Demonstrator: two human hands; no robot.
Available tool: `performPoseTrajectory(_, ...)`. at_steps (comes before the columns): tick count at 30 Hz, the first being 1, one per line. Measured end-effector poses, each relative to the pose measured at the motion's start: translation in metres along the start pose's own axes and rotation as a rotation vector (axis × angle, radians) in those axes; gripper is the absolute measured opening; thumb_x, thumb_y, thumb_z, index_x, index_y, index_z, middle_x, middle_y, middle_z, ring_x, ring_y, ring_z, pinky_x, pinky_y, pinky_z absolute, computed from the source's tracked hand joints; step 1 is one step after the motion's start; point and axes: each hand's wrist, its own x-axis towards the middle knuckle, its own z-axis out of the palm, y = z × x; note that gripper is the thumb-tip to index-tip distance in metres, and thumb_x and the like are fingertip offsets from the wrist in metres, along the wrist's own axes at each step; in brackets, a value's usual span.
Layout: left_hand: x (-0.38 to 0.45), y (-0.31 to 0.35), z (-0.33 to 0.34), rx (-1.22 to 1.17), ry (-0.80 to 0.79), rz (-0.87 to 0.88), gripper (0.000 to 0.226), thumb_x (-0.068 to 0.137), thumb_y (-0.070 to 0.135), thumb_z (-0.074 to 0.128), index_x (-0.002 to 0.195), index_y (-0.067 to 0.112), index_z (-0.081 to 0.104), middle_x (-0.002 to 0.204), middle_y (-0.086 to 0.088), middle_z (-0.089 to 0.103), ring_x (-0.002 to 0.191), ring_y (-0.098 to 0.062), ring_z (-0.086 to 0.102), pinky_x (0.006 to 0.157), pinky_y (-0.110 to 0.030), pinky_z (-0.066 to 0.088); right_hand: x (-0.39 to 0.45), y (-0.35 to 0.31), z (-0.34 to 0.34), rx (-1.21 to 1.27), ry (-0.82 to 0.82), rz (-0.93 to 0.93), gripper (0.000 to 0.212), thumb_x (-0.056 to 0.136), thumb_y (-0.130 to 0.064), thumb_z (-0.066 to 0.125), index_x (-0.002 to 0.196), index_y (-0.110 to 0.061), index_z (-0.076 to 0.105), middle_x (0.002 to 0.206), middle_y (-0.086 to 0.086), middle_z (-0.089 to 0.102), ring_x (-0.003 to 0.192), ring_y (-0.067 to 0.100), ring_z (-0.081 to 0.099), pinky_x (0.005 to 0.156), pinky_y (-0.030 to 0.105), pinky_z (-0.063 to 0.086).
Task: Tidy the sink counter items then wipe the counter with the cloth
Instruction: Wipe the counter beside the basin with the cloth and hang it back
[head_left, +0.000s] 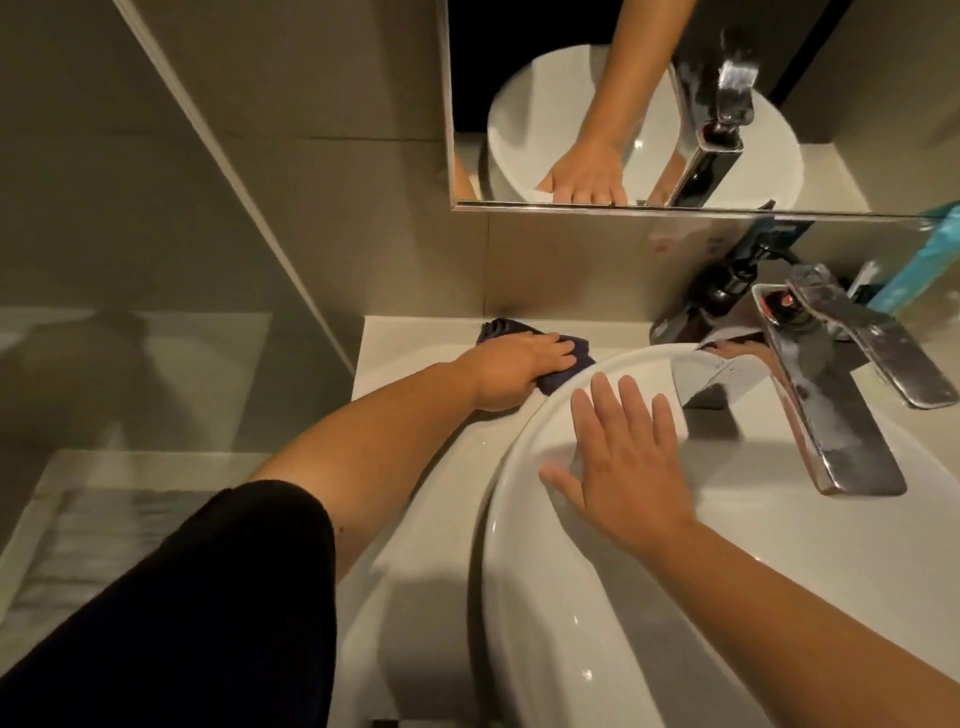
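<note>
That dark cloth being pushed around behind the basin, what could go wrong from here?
1. The left hand presses the dark cloth in a narrow strip of counter between basin and wall, so the corner may get missed.
2. Wiping on behind the basin, the cloth could snag on the chrome faucet.
3. The right hand is spread over the glossy basin rim and might slip.

Left hand (511, 369) presses dark cloth (563, 370) on counter (415, 343); right hand (623, 462) rests flat on basin (519, 597).
</note>
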Motion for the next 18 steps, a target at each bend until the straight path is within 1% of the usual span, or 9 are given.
performPoseTrajectory(2, -0.028, 0.005, 0.008, -0.029, 0.039, -0.027, 0.054, 0.094, 0.008, 0.048, 0.145, 0.022, 0.037, 0.154, 0.001, 0.032, 0.143, -0.017, 0.022, 0.115, -0.030, 0.011, -0.001, 0.000, -0.001, 0.008, -0.007, -0.004, 0.082, 0.086, -0.070, 0.028, 0.144, -0.012, 0.032, 0.153, 0.018, 0.033, 0.141, 0.042, 0.027, 0.113, 0.060, 0.015)
performPoseTrajectory(5, -0.086, 0.018, 0.019, -0.064, 0.084, -0.087, 0.057, 0.090, 0.004, 0.050, 0.144, 0.020, 0.039, 0.153, 0.001, 0.034, 0.142, -0.017, 0.023, 0.115, -0.031, 0.011, -0.001, 0.000, -0.001, 0.019, -0.026, -0.006, 0.084, 0.086, -0.069, 0.028, 0.145, -0.009, 0.033, 0.154, 0.019, 0.031, 0.141, 0.042, 0.025, 0.113, 0.059, 0.013)
performPoseTrajectory(7, -0.125, 0.028, 0.028, -0.075, 0.087, -0.131, 0.060, 0.087, 0.001, 0.051, 0.144, 0.018, 0.040, 0.152, -0.001, 0.035, 0.142, -0.019, 0.025, 0.116, -0.034, 0.014, -0.002, -0.001, -0.003, 0.024, -0.024, -0.012, 0.085, 0.086, -0.068, 0.026, 0.146, -0.008, 0.031, 0.155, 0.019, 0.028, 0.143, 0.042, 0.022, 0.113, 0.058, 0.012)
performPoseTrajectory(11, -0.185, 0.061, 0.051, -0.090, 0.118, -0.209, 0.061, 0.083, -0.001, 0.052, 0.141, 0.016, 0.043, 0.150, -0.001, 0.040, 0.140, -0.021, 0.030, 0.115, -0.038, 0.020, -0.005, 0.000, -0.011, 0.045, -0.051, -0.020, 0.085, 0.089, -0.067, 0.028, 0.152, -0.011, 0.014, 0.161, 0.015, 0.009, 0.147, 0.039, 0.005, 0.116, 0.057, 0.005)
performPoseTrajectory(15, -0.233, 0.102, 0.072, -0.086, 0.159, -0.237, 0.057, 0.080, -0.001, 0.052, 0.134, 0.017, 0.049, 0.144, -0.001, 0.047, 0.132, -0.022, 0.039, 0.110, -0.032, 0.025, -0.007, 0.000, -0.015, 0.059, -0.089, -0.030, 0.089, 0.088, -0.070, 0.026, 0.152, -0.012, 0.004, 0.162, 0.014, 0.000, 0.147, 0.038, -0.001, 0.117, 0.056, 0.001)
performPoseTrajectory(16, -0.241, 0.113, 0.075, -0.087, 0.167, -0.243, 0.055, 0.079, -0.002, 0.052, 0.132, 0.015, 0.051, 0.142, -0.002, 0.049, 0.129, -0.023, 0.042, 0.109, -0.034, 0.028, -0.007, 0.000, -0.015, 0.065, -0.104, -0.035, 0.090, 0.087, -0.070, 0.026, 0.152, -0.012, 0.003, 0.162, 0.014, -0.001, 0.147, 0.037, -0.002, 0.117, 0.056, 0.001)
performPoseTrajectory(18, -0.256, 0.134, 0.081, -0.092, 0.169, -0.260, 0.051, 0.077, -0.003, 0.054, 0.126, 0.011, 0.055, 0.137, -0.008, 0.053, 0.122, -0.029, 0.048, 0.105, -0.041, 0.034, -0.007, 0.002, -0.018, 0.079, -0.128, -0.046, 0.092, 0.087, -0.071, 0.027, 0.152, -0.012, 0.001, 0.162, 0.013, -0.003, 0.147, 0.037, -0.003, 0.117, 0.056, 0.001)
